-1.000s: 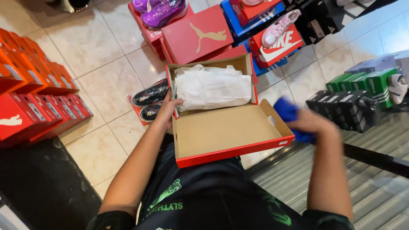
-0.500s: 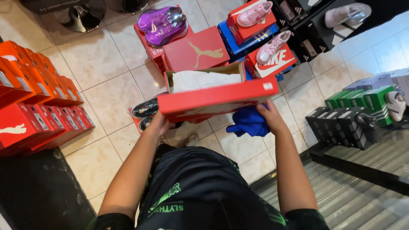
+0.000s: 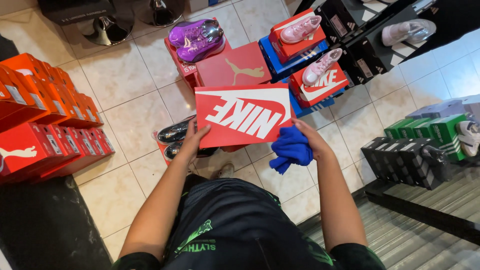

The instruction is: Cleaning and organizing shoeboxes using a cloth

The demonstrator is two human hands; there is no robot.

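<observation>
Down at nine o'clock, rows of orange and red shoe boxes (image 3: 47, 120) line the tiled floor (image 3: 120, 75). Nearer the centre, the left hand (image 3: 192, 137) grips the left edge of a closed red shoe box (image 3: 242, 116) with a white logo on its lid, thumb on top. That box sits at the middle of the view, held between both hands. At its four o'clock corner the right hand (image 3: 310, 142) clutches a bunched blue cloth (image 3: 291, 149) against the box's lower edge. Purple shoes (image 3: 196, 37) rest at twelve o'clock; green boxes (image 3: 425, 127) stand at three.
</observation>
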